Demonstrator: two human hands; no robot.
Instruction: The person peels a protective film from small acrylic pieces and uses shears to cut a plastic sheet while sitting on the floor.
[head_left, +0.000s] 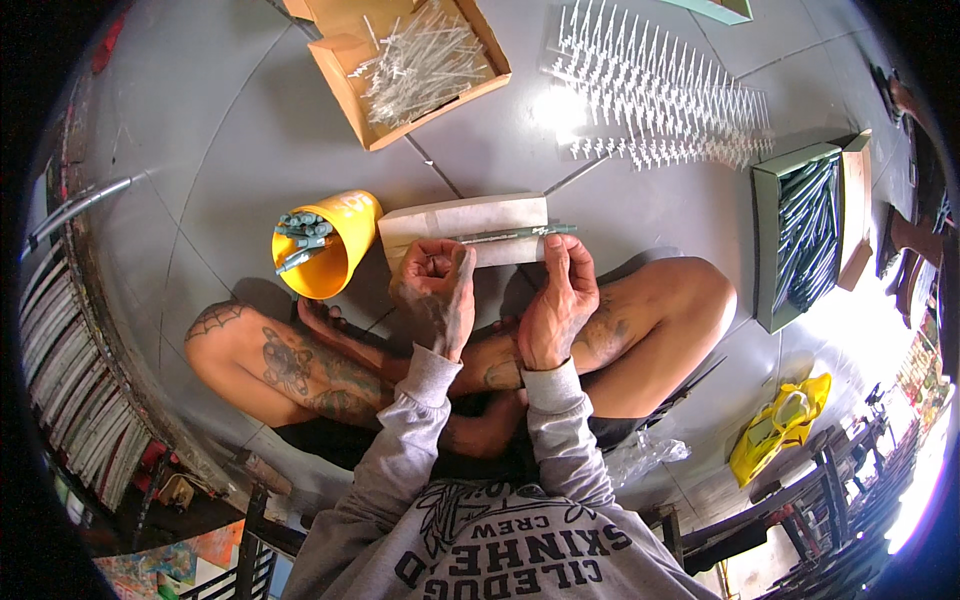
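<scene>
A slim dark green pen [508, 235] lies level across the front of me, with print along its barrel. Its right end is pinched between the thumb and fingers of my right hand [560, 310]. My left hand [435, 300] is curled closed at the pen's left end, its thumb and fingers against it. Just behind the pen is a long pale block or box [440, 217] on the floor. Left of my left hand, a yellow cup [350, 235] leans over on its side, its mouth toward me, with several grey-green pens [303, 238] inside.
An open cardboard box [345, 95] of thin clear tubes stands at the far side. Rows of white upright pieces [660, 95] spread at far right. A green box [768, 250] full of dark pens lies right, above a yellow bag [780, 430]. Clear plastic [645, 458] lies by my right thigh.
</scene>
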